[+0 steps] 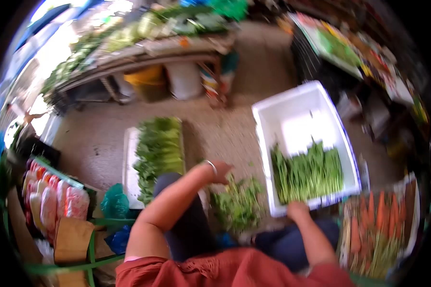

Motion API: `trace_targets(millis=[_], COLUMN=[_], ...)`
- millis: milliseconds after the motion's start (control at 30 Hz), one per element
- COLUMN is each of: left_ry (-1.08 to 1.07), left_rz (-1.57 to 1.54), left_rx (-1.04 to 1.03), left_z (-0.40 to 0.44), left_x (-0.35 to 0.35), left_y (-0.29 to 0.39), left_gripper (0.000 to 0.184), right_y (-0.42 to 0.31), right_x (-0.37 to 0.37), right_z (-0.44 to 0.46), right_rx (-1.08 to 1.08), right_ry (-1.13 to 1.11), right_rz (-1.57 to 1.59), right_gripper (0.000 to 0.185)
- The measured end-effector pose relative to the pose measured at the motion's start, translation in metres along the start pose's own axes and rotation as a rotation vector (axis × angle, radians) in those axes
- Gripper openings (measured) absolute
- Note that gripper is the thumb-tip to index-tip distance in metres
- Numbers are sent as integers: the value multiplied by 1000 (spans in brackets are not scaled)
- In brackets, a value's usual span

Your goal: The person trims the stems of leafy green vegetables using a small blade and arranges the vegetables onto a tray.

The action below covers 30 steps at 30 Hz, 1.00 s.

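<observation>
My left hand [220, 172], a silver bangle at its wrist, hangs over a loose heap of leafy greens [238, 203] on the floor. Its fingers look apart and nothing shows in them, though blur softens the detail. My right hand [298, 209] grips the near rim of a white foam box [261, 138]; its fingertips are hidden. Inside the box, long-stemmed green leaves [309, 174] stand in a row at the near end, while the far end is bare white. To the left of my knee, bunched greens [160, 155] lie on a white foam tray [130, 165].
Carrots [379, 215] fill a lined crate at the right. Wrapped packs [57, 201] and a green plastic bag [115, 202] sit at the left. A vegetable stall [143, 55] stands at the back, with a yellow bucket [148, 83] beneath. Another stall [337, 50] is at the upper right.
</observation>
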<state>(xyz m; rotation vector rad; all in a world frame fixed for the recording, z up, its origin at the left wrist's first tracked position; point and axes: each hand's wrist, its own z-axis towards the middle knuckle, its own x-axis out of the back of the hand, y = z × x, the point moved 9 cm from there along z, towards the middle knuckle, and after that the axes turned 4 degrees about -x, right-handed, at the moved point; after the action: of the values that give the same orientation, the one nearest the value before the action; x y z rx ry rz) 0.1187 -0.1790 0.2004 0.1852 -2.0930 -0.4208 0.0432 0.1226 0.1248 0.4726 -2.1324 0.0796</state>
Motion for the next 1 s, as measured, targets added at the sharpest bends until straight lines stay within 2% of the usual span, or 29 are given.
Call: trace_targets(millis=[67, 133, 200, 333, 400, 467, 500, 533, 600, 633, 667, 700, 767, 833, 900, 933, 967, 1000], left_ry=[-32, 24, 221, 122, -48, -62, -69, -211, -180, -138, -138, -140, -131, -150, -134, -137, -131, -119], left_rz=[131, 275, 239, -9, -101, -16, 82, 144, 58, -21, -32, -17, 13, 42, 82, 55, 49, 36], left_rx=[58, 50, -100, -270, -242, -236, -207, -112, -148, -176, -195, -193, -189, -167, -159, -165, -172, -189], left_z=[-14, -25, -31, -16, 1, 14, 21, 24, 34, 41, 46, 48, 52, 57, 60, 60, 60, 60], left_x=[8, 17, 16, -15, -51, -77, -86, -86, -89, -87, -88, -89, -87, -89, -88, -85, -84, -83], left_y=[21, 54, 85, 115, 100, 80, 73, 74, 74, 76, 76, 75, 74, 75, 77, 80, 81, 82], left_gripper=[65, 60, 58, 58, 64, 64, 64, 64, 63, 63, 63, 63, 62, 63, 63, 63, 63, 63], right_y=[-2, -3, -5, -2, 5, 11, 14, 29, 54, 65, 80, 97, 136, 184, 213, 224, 233, 237], right_x=[-8, -8, -9, -12, -12, 10, 33, 48, 68, 74, 86, 94, 124, 150, 160, 158, 150, 131], right_z=[3, 2, 0, 1, 8, 6, 2, 11, 31, 39, 55, 65, 82, 96, 104, 116, 127, 137], right_rx=[56, 100, -12, -12, -35, -43, -77, -141, -182, -171, -151, -254, -276, -292, -455, -483, -487, -557], right_ry=[49, 164, -81, -88, -93, -73, -102, 25, 149, 82, 149, 41, 160, 401, 332, 290, 295, 127], right_rz=[10, 14, -56, -43, 35, 197, 139, 238, 383, 441, 413, 535, 872, 1185, 1034, 856, 847, 679], right_gripper=[25, 23, 20, 25, 30, 38, 35, 32, 26, 24, 22, 22, 22, 16, 16, 24, 24, 29])
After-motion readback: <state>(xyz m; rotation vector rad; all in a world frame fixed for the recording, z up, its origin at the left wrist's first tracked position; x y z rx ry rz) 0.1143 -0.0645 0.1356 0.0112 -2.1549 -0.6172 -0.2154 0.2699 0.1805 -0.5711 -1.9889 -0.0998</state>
